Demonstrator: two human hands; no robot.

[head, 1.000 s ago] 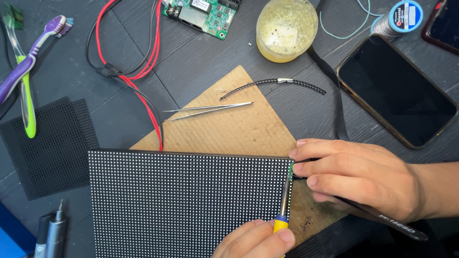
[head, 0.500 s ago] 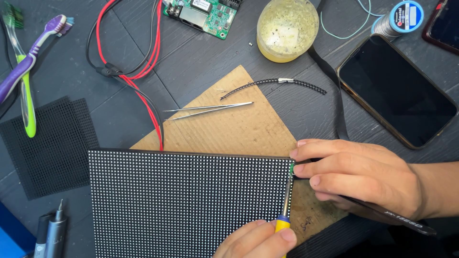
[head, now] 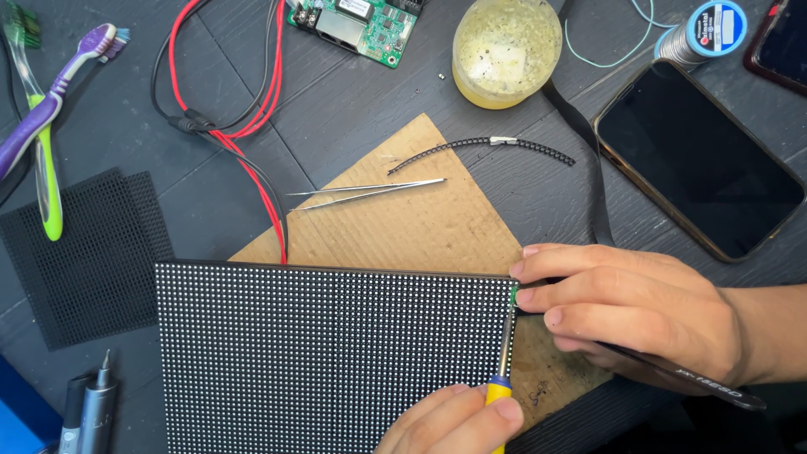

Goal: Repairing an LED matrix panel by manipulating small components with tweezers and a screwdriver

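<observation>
A black LED matrix panel [head: 328, 353] lies on a piece of brown cardboard [head: 420, 219]. My left hand [head: 454, 424] comes up from the bottom edge, closed on a yellow-handled screwdriver [head: 504, 353]. The screwdriver's shaft runs up along the panel's right edge to its top right corner. My right hand [head: 639, 307] reaches in from the right with curled fingers. Its fingertips grip that same corner of the panel. A flat black tool [head: 714, 391] sticks out from under its palm.
Metal tweezers [head: 370, 192] and a black beaded strip [head: 479, 147] lie on the cardboard. Red and black wires [head: 244, 143], a green circuit board [head: 357, 25], a jar [head: 504, 50], a phone [head: 698, 160], a solder spool [head: 710, 29], black mesh [head: 84, 252], toothbrushes [head: 42, 126] and pen-shaped drivers [head: 88, 412] surround it.
Almost nothing has moved. My right hand's fingertips have shifted slightly at the panel's corner, and the screwdriver stays along the right edge.
</observation>
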